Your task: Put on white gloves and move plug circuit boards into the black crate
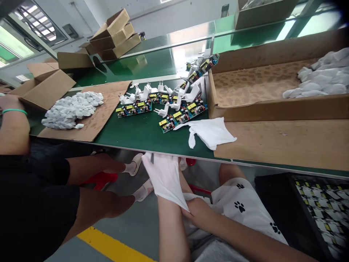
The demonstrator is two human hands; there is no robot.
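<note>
- At the far left, a co-worker's arm [13, 127] with a green wristband [15, 111] reaches over the tabletop [131, 134].
- Next comes a heap of small white pieces [72, 111] on a flat cardboard sheet [109, 98], with an open carton [50, 85] behind it.
- Toward the middle, circuit boards [133, 108] with white plugs [143, 94] lie clustered on the green surface.
- Below the near edge, the left grip [165, 171] is inside a white worn glove [169, 187], which covers the hand down to the wrist; whether its fingers are straight or curled, one cannot tell.
- Just right of that wrist, the right grip [195, 207] is closed on the cuff of the worn glove, which stretches to a point there; the fingertips are hidden.
- Above and to the right of both, a loose glove [211, 131] lies flat near the edge, touching the boards, apart from either grip.
- Farther right stands a shallow cardboard box [283, 109] with more white items [324, 78] at its right end.
- At the lower right, a black tray [289, 207] holds rows of boards.
</note>
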